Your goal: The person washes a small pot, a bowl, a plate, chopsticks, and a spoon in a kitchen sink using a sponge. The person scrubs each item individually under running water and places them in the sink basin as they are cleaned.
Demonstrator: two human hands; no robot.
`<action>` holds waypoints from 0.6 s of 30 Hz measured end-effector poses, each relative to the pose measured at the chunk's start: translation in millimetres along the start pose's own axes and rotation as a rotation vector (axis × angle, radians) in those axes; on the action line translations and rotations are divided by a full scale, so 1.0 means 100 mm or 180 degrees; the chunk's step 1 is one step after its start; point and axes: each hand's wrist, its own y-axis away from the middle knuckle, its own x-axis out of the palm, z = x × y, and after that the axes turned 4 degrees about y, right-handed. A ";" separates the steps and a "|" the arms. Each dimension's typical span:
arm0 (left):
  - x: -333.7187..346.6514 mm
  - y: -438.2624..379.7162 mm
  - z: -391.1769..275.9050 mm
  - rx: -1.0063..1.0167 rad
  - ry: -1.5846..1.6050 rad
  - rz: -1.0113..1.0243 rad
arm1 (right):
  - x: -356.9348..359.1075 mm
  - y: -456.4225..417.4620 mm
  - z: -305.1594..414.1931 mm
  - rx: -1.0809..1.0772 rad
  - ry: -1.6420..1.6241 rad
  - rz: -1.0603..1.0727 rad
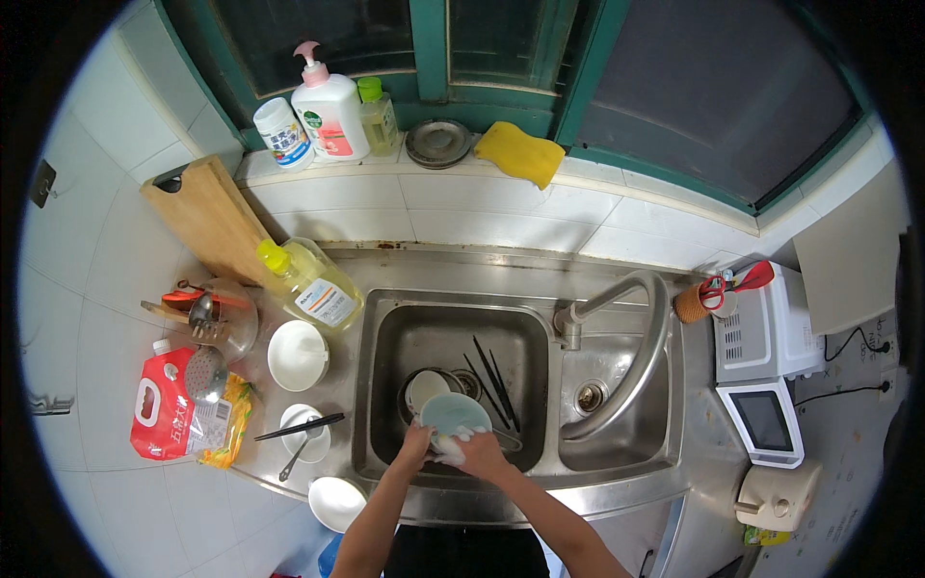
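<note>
Over the left basin of a steel double sink (397,339), my left hand (415,446) grips the near left rim of a pale green bowl (455,412). My right hand (478,454) presses a white, sudsy cloth or sponge (451,449) against the bowl's near side; the foam hides which it is. Behind the green bowl, a white bowl (426,389) sits inside a round metal vessel, partly covered from view. Dark chopsticks (498,383) lie on the basin floor to the right of the bowls.
The curved faucet (650,347) hangs over the right basin. White bowls (298,355) line the left counter, one with chopsticks (296,428) and a spoon (295,459) across it. A yellow-capped detergent bottle (318,289) and a cutting board (206,217) stand behind; a microwave oven (766,325) is at right.
</note>
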 end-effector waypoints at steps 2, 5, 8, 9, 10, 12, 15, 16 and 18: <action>0.02 -0.01 -0.06 -0.0025 0.0015 -0.0176 | 0.04 -0.01 -0.16 0.0333 -0.0253 0.0049; -0.04 -0.13 -0.01 0.0802 -0.0324 -0.0469 | 0.24 0.00 -0.61 0.1620 -0.0646 -0.0465; -0.24 -0.35 0.04 0.1200 -0.1431 -0.1152 | 0.12 -0.24 -1.01 0.3147 -0.0456 0.0305; -0.22 -0.38 0.02 0.1160 -0.1571 -0.1245 | 0.19 -0.19 -1.13 0.3125 -0.0156 0.0485; -0.18 -0.41 -0.06 0.1150 -0.1695 -0.1345 | 0.30 -0.19 -1.30 0.3070 0.0152 0.0649; -0.14 -0.41 -0.23 0.1104 -0.2140 -0.1480 | 0.32 -0.33 -1.40 0.2921 0.0458 0.1362; -0.15 -0.48 -0.32 0.0735 -0.2448 -0.1594 | 0.65 -0.39 -1.55 0.2860 0.0812 0.1725; -0.11 -0.47 -0.38 0.0696 -0.2508 -0.1597 | 0.75 -0.42 -1.65 0.3010 0.0822 0.2164; -0.05 -0.43 -0.45 0.0609 -0.2618 -0.1622 | 0.93 -0.42 -1.71 0.2911 0.1258 0.2186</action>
